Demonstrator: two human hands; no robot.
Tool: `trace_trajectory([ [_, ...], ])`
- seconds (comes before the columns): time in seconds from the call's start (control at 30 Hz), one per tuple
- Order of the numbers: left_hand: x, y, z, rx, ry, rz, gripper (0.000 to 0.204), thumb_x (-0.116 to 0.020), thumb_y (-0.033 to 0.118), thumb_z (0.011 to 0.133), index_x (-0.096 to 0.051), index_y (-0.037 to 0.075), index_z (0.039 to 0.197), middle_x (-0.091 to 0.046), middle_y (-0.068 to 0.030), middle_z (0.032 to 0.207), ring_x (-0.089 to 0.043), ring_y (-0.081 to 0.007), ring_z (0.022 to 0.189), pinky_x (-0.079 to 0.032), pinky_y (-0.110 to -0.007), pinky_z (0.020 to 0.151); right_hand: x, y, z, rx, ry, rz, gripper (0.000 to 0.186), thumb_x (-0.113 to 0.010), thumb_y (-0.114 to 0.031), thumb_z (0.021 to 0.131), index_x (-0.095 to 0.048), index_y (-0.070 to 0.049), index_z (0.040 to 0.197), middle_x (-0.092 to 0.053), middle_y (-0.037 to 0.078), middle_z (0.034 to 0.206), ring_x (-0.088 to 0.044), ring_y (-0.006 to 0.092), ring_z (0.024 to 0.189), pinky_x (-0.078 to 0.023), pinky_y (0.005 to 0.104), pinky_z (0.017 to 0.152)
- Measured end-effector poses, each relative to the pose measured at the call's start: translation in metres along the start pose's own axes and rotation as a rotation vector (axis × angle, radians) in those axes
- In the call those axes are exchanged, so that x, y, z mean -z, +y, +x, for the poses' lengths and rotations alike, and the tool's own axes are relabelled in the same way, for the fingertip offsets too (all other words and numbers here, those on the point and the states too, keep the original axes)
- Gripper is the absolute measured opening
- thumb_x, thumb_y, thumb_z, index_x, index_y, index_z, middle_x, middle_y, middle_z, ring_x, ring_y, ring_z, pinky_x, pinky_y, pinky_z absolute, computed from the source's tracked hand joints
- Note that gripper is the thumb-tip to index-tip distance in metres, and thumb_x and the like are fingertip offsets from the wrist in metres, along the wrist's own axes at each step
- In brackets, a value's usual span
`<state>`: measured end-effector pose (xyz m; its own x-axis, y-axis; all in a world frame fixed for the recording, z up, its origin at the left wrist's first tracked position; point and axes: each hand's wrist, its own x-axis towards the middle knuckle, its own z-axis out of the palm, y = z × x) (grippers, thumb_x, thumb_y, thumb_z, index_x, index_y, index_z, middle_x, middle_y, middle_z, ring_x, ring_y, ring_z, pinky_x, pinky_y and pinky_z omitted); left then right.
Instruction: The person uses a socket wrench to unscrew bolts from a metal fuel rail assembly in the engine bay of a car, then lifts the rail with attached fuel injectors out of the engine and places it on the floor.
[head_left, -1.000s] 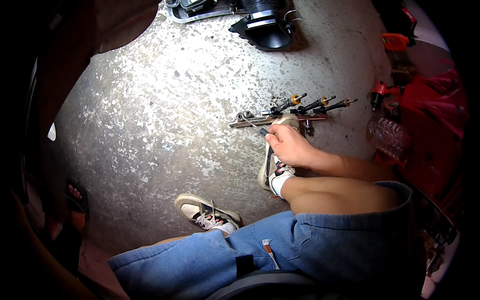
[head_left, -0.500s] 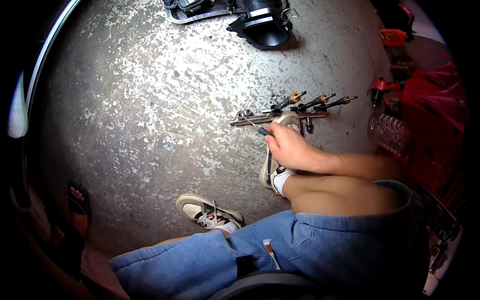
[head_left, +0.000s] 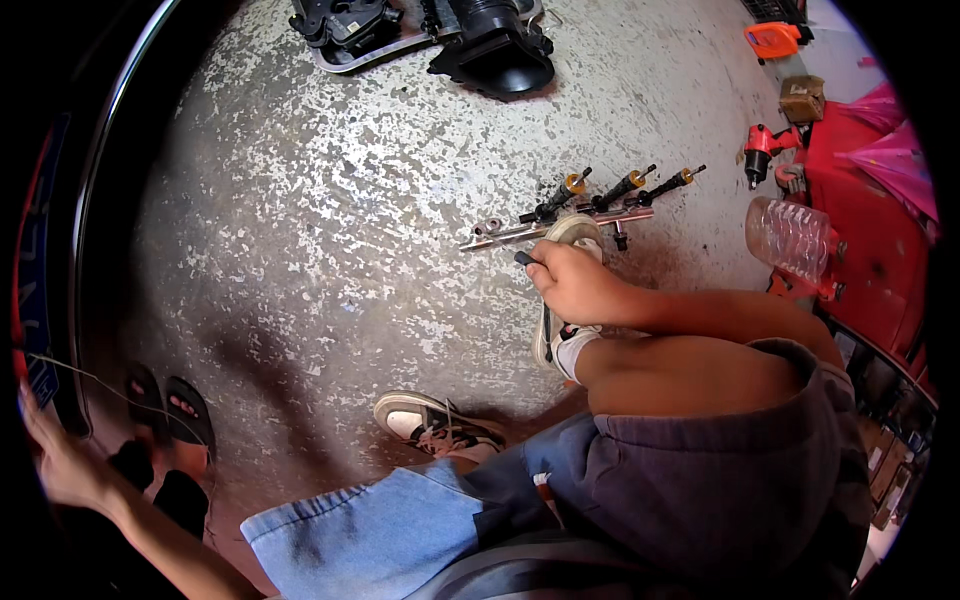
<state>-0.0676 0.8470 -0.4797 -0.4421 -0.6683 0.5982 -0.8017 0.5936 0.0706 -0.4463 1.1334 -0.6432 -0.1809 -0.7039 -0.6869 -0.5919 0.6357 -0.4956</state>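
My right hand [head_left: 580,287] is closed round a slim dark-handled tool [head_left: 523,258]; its shaft is hard to make out now. Just beyond lies a shiny metal fuel rail [head_left: 495,239], with several black injectors [head_left: 625,188] that have orange-yellow rings. My right shoe [head_left: 574,230] rests over the rail. Small metal rings [head_left: 487,226] sit by the rail's left end. At the far left my left hand [head_left: 75,465] has its fingers stretched out near the blue plate [head_left: 45,385] of a vehicle; the dark rim partly hides the fingertips.
An air-intake part [head_left: 500,60] and a metal tray [head_left: 350,60] with black parts are at the top. On the right are a red impact tool [head_left: 765,150], a clear plastic bottle [head_left: 790,240] and a red box [head_left: 880,240]. Another person's sandalled foot [head_left: 187,405] is at left.
My left hand has come into view at the far left. The head view has shifted, showing more of the right side and the vehicle. My right hand still holds the tool near the rail.
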Motion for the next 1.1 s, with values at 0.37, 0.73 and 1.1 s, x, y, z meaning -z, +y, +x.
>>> trace_trajectory([
  [0.37,-0.153,0.221,-0.123,0.312,-1.956,-0.658,0.035,-0.047,0.024,0.098,-0.058,0.000,0.121,-0.059,-0.0203,0.121,-0.056,-0.0270,0.113,-0.042,-0.041,0.101,0.008,-0.007,-0.003,0.186,0.041,-0.315,0.017,-0.052,-0.013,0.088,-0.051,0.004,0.084,-0.057,0.025,0.061,-0.060,0.0431,0.061,-0.048,0.0491,0.060],
  [0.73,-0.184,0.342,-0.183,1.775,-1.031,-1.635,0.026,-0.039,0.026,0.100,-0.056,0.006,0.099,-0.062,-0.0066,0.082,-0.057,-0.0160,0.072,-0.046,-0.029,0.066,0.013,-0.008,-0.003,0.347,0.066,-0.550,0.018,-0.053,-0.015,0.085,-0.056,0.003,0.084,-0.059,0.023,0.063,-0.061,0.0373,0.060,-0.048,0.0465,0.058],
  [1.1,-0.220,0.308,-0.214,0.880,-0.689,-0.981,0.034,-0.054,-0.001,0.082,-0.049,-0.003,0.116,-0.052,-0.0185,0.105,-0.056,-0.0304,0.095,-0.046,-0.038,0.087,0.061,-0.031,-0.001,0.243,0.101,-0.138,0.020,-0.053,-0.013,0.083,-0.060,0.005,0.078,-0.060,0.026,0.073,-0.060,0.0434,0.075,-0.047,0.0485,0.072],
])
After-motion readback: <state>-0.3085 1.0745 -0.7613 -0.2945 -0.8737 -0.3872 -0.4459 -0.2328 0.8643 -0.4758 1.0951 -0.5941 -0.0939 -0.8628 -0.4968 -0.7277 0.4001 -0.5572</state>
